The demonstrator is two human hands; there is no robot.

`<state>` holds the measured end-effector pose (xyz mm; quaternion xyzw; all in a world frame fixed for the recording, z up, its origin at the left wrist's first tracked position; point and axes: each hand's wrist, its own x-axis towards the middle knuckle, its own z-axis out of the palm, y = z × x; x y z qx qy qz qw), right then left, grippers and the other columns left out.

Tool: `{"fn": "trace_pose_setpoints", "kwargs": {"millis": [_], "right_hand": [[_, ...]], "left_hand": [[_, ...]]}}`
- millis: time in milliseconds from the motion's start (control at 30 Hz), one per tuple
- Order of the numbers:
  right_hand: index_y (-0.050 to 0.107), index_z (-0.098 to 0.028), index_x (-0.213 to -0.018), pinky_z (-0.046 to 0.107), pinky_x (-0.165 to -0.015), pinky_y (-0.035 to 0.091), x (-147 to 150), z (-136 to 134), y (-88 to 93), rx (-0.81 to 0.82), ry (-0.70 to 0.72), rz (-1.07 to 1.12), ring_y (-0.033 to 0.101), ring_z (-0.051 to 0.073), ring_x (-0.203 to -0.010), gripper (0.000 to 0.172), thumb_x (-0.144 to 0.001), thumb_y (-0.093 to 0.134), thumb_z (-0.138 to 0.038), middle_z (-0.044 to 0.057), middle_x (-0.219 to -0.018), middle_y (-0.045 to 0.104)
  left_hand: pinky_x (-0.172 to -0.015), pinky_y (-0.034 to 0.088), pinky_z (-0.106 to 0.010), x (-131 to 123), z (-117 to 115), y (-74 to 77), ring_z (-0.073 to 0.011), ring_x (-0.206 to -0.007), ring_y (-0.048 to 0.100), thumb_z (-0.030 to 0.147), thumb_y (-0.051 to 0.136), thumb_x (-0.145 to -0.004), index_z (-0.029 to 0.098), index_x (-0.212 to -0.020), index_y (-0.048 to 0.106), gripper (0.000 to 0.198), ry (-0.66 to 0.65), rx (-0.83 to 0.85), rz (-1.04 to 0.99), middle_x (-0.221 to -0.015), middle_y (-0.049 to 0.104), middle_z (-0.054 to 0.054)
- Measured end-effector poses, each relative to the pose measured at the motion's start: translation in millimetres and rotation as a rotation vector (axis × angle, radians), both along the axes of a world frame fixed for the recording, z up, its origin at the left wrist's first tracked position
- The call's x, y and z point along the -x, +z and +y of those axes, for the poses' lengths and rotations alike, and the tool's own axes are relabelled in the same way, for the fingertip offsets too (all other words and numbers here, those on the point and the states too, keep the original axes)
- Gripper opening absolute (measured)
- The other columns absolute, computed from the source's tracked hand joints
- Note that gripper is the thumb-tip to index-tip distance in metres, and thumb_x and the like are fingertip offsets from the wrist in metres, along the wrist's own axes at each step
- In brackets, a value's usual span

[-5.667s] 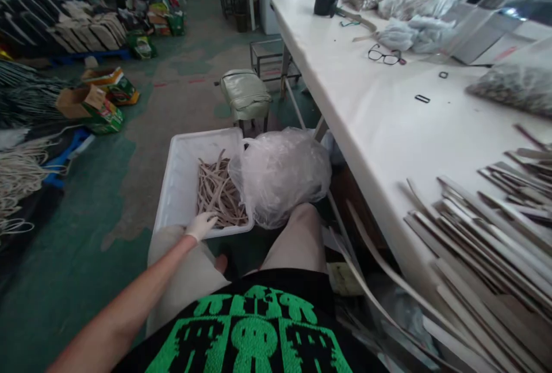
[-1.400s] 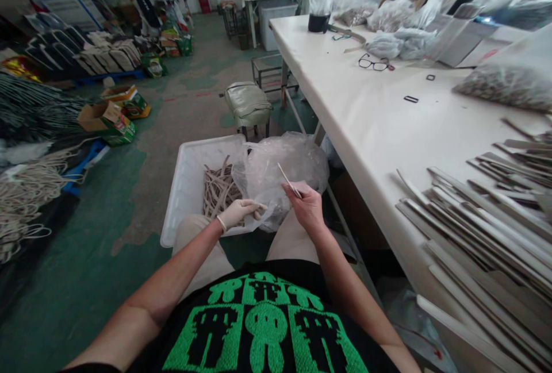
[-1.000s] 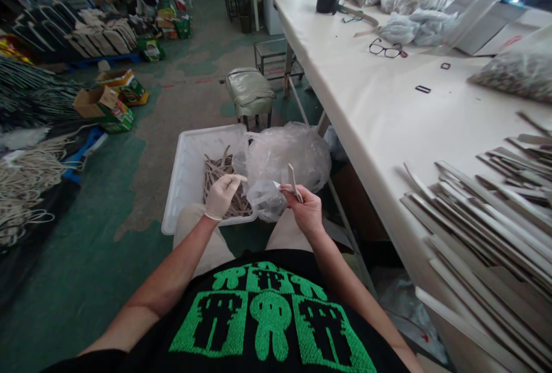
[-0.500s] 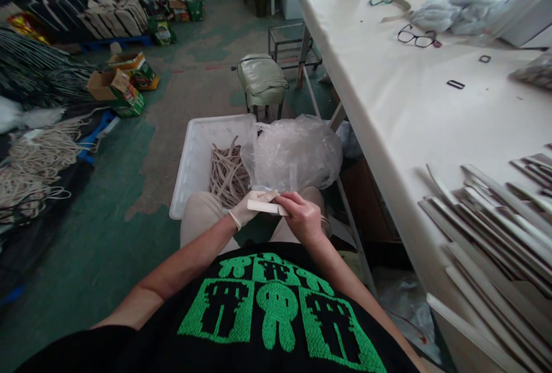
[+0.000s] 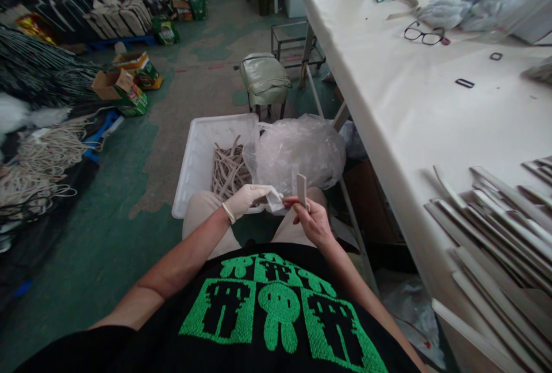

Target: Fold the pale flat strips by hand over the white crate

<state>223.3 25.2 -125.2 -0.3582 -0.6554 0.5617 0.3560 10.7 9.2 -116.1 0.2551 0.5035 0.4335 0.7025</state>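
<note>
My left hand (image 5: 246, 199), in a pale glove, pinches a small whitish, translucent piece (image 5: 275, 200) that looks like a plastic bag or film. Upright in my right hand (image 5: 314, 220) is a short beige strap (image 5: 301, 186), gripped near its lower end. The right fingertips point toward the whitish piece; whether they touch it I cannot tell. Both hands are above my lap. Just beyond them a white plastic bin (image 5: 184, 172) contains many loose beige strips (image 5: 230, 169). A large clear plastic bag (image 5: 302, 146) bulges beside the strips, over the bin's right side.
The white table (image 5: 371, 91) runs along my right, with a stack of beige straps (image 5: 491, 235), glasses (image 5: 425, 35) and black buckles (image 5: 464, 83) on it. A green padded stool (image 5: 265, 77) stands ahead. Cartons (image 5: 121, 91) and bundled cords (image 5: 41, 160) lie to the left.
The beige strap, lying across between both hands before, now stands upright in my right hand. My left hand has moved slightly left, and the whitish piece shows at its fingertips.
</note>
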Motion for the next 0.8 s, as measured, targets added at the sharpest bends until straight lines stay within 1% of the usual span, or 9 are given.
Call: {"fn": "trace_pose_setpoints", "kwargs": {"millis": [67,133,233,333,400,500,567,700,800], "right_hand": [[0.067,-0.016,-0.104,0.024,-0.046,0.047,-5,-3,1.9,0.244,0.052,0.118,0.042,0.01,-0.044,0.052,-0.097,0.041,-0.06,0.007,-0.083,0.068],[0.065,-0.015,-0.101,0.023,-0.045,0.047,-9,-10,6.3,0.368,0.142,0.181,0.033,0.007,-0.04,0.057,-0.098,0.037,-0.065,0.006,-0.081,0.067],[0.063,-0.014,-0.086,0.022,-0.048,0.049,-13,-25,14.3,0.451,0.285,0.141,0.035,0.007,-0.041,0.059,-0.098,0.037,-0.066,0.005,-0.075,0.064],[0.062,-0.013,-0.078,0.021,-0.049,0.048,-12,-38,16.0,0.501,0.38,0.053,0.041,0.008,-0.043,0.063,-0.098,0.037,-0.067,0.004,-0.066,0.06],[0.063,-0.013,-0.08,0.021,-0.047,0.047,-8,-41,11.5,0.526,0.313,0.056,0.039,0.008,-0.042,0.062,-0.096,0.04,-0.068,0.003,-0.067,0.059],[0.064,-0.014,-0.092,0.02,-0.041,0.043,6,-32,-0.3,0.519,0.04,0.094,0.034,0.007,-0.04,0.057,-0.09,0.048,-0.068,0.002,-0.07,0.06],[0.064,-0.014,-0.088,0.02,-0.037,0.038,17,-20,-7.7,0.488,-0.09,0.072,0.035,0.007,-0.04,0.053,-0.084,0.055,-0.066,0.002,-0.067,0.06],[0.056,-0.017,-0.066,0.02,-0.036,0.036,31,-2,-14.8,0.384,-0.165,-0.032,0.043,0.01,-0.044,0.041,-0.073,0.063,-0.057,0.003,-0.06,0.057],[0.056,-0.017,-0.067,0.02,-0.039,0.038,31,1,-16.0,0.337,-0.152,-0.063,0.045,0.011,-0.046,0.038,-0.074,0.059,-0.054,0.002,-0.06,0.057]], "left_hand": [[-0.076,0.055,-0.03,1,3,2.5,-0.0228,-0.081,0.07,0.038,0.081,-0.069,0.009,-0.09,0.076,0.036,0.041,0.006,-0.077,-0.09,0.075,-0.014],[-0.075,0.056,-0.03,0,7,1.2,-0.0215,-0.079,0.07,0.032,0.08,-0.071,0.009,-0.088,0.074,0.029,0.119,0.015,-0.119,-0.088,0.074,-0.013],[-0.072,0.058,-0.031,-3,16,-5.9,-0.0193,-0.072,0.07,0.024,0.078,-0.074,0.01,-0.078,0.071,0.016,0.271,0.035,-0.161,-0.08,0.073,-0.009],[-0.07,0.059,-0.03,-8,23,-13.4,-0.0178,-0.069,0.069,0.023,0.078,-0.073,0.012,-0.074,0.068,0.015,0.349,0.05,-0.168,-0.078,0.073,-0.006],[-0.069,0.057,-0.027,-13,23,-16.0,-0.0165,-0.069,0.068,0.028,0.081,-0.07,0.012,-0.075,0.069,0.02,0.378,0.02,-0.119,-0.077,0.072,-0.005],[-0.066,0.055,-0.023,-23,18,-15.6,-0.0147,-0.069,0.066,0.037,0.086,-0.063,0.013,-0.081,0.073,0.033,0.369,-0.059,0.015,-0.08,0.073,-0.006],[-0.066,0.053,-0.023,-30,13,-14.0,-0.0146,-0.069,0.065,0.041,0.087,-0.061,0.013,-0.085,0.074,0.039,0.32,-0.078,0.096,-0.083,0.074,-0.006],[-0.073,0.053,-0.026,-40,3,-14.0,-0.0182,-0.08,0.066,0.051,0.081,-0.065,0.015,-0.087,0.075,0.043,0.293,-0.119,0.016,-0.09,0.074,-0.008],[-0.08,0.053,-0.03,-43,0,-18.6,-0.0214,-0.089,0.067,0.057,0.076,-0.069,0.014,-0.093,0.075,0.049,0.104,-0.144,-0.11,-0.098,0.073,-0.011]]}}
